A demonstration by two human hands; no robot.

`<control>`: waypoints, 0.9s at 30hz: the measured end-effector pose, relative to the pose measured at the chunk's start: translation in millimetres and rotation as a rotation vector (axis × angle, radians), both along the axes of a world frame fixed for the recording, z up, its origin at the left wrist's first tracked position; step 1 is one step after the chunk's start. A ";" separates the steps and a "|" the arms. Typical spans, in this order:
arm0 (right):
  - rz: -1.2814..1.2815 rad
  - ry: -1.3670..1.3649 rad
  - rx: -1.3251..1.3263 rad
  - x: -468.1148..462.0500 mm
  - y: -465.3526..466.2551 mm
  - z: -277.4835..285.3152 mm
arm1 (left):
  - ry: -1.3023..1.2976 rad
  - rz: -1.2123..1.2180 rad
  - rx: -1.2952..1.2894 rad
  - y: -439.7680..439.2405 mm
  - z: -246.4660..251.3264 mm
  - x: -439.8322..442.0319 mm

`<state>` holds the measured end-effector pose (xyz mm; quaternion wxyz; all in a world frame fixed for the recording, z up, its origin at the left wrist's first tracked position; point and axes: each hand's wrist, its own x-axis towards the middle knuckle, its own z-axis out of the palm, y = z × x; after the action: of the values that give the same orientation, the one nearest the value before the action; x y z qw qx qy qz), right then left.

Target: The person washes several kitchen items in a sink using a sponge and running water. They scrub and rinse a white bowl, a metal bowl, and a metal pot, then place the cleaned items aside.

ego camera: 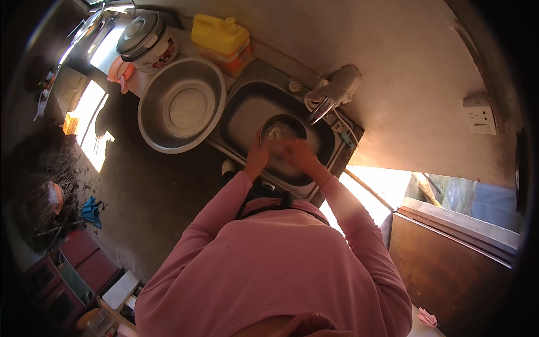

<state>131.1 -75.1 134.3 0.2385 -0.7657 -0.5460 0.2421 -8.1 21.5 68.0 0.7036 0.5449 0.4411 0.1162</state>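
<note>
A dark round bowl or small pan (289,123) is held over the metal sink basin (246,107). My left hand (257,155) grips its left rim. At its near edge, my right hand (298,155) is blurred, with its fingers over the opening; whether it holds anything cannot be told. Whitish bits or froth show inside the bowl. Behind the sink's right part, a metal faucet (322,110) with a cloth or plastic wrapping points towards the basin. A round scrub brush (295,85) rests on the sink's back rim, and a teal-handled tool (347,139) lies at the right corner.
A wide metal basin (147,122) stands left of the sink. Behind it are a lidded pot (156,54), a pink dipper (120,69) and a yellow jug (219,36). A socket (479,116) is on the right wall. A wooden panel (438,261) stands at the lower right.
</note>
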 end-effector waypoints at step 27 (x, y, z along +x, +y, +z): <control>-0.394 0.135 -0.206 40.7 30.1 9.7 | -0.384 -0.099 -1.218 -12.0 1.5 -12.1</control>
<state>171.8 -44.9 144.0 0.2377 -0.8598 -0.3413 0.2962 -20.2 9.5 69.5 0.9582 0.0368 0.2682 -0.0923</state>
